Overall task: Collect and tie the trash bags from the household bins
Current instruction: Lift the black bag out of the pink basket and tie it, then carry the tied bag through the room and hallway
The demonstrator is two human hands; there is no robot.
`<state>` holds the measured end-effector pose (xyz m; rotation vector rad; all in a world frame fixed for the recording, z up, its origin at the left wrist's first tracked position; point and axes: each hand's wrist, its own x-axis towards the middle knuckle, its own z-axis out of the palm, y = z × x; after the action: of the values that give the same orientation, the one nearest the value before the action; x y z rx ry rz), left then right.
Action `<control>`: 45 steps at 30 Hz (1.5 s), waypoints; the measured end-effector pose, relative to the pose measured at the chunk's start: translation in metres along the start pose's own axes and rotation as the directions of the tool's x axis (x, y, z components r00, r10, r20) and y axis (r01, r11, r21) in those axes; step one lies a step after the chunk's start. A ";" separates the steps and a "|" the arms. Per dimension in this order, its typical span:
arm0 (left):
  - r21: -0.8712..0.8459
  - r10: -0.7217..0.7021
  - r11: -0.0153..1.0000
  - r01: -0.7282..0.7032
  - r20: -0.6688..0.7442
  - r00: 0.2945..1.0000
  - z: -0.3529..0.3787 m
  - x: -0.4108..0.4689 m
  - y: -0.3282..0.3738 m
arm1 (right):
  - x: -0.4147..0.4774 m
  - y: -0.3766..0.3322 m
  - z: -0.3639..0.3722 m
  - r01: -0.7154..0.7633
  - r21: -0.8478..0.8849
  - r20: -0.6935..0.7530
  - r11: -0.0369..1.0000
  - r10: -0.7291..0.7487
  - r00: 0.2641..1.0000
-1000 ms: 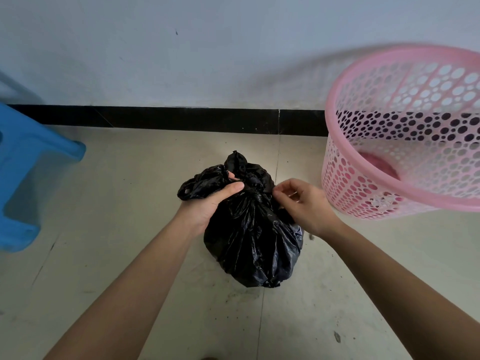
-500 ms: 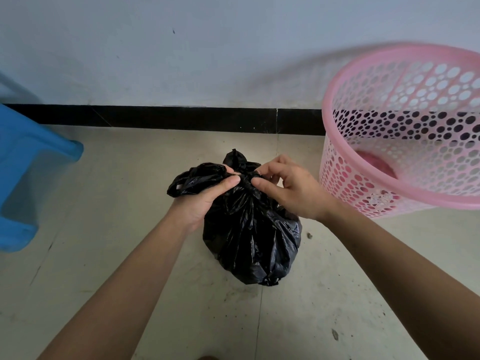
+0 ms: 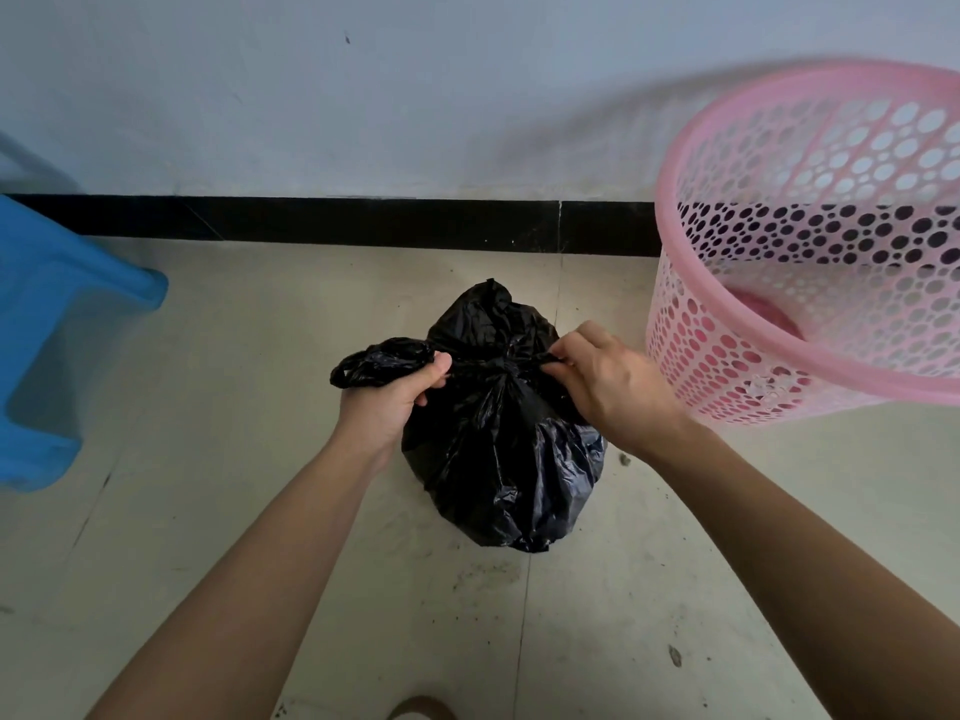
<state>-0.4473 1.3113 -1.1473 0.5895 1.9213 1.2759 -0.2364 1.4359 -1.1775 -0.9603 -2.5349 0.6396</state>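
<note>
A full black trash bag [image 3: 498,459] stands on the pale tiled floor in the middle of the head view. Its top is gathered into a knot between my hands. My left hand [image 3: 389,397] is closed around the bag's left flap, which sticks out past the fist. My right hand [image 3: 602,387] pinches the right flap at the knot. A third tail of plastic points up behind the knot. The pink perforated bin [image 3: 810,366] stands to the right with no liner in it.
A blue plastic stool [image 3: 62,345] stands at the left edge. A white wall with a black skirting strip [image 3: 363,220] runs behind the bag. Dirt specks lie on the floor around the bag. Something brown shows at the bottom edge [image 3: 421,709].
My right hand came in to the knot, took hold of the right flap and pulled it out to the right. The left hand has kept its grip on the left flap.
</note>
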 end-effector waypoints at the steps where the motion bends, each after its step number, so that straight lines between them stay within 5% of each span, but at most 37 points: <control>1: 0.006 -0.018 1.000 0.018 -0.011 1.000 0.000 0.000 -0.002 | -0.001 0.001 0.004 -0.026 0.026 0.006 0.999 0.025 1.000; 6: 0.153 -0.015 0.988 0.022 -0.046 0.999 0.000 -0.008 -0.025 | -0.018 0.009 0.015 -0.212 0.227 0.106 0.950 0.193 0.976; 10: 0.226 0.022 0.974 -0.034 0.055 0.998 0.002 -0.020 -0.031 | -0.027 0.002 0.024 -0.312 0.314 0.080 0.897 0.302 0.950; 23: 0.257 -0.054 0.962 0.090 -0.147 0.988 0.005 -0.054 -0.006 | -0.025 -0.044 0.002 -0.285 0.452 0.027 0.845 0.306 0.952; 35: 0.119 -0.025 0.992 0.044 -0.157 0.987 -0.054 -0.184 0.272 | 0.013 -0.192 -0.259 -0.244 0.435 0.074 0.867 0.235 0.969; 45: -0.214 -0.017 0.973 -0.082 -0.424 0.906 -0.253 -0.382 0.658 | 0.124 -0.511 -0.608 0.160 0.446 0.038 0.881 -0.197 0.980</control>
<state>-0.4261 1.1551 -0.3609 0.2365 2.0689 1.7296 -0.3075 1.3536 -0.3813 -0.5412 -2.3495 1.1518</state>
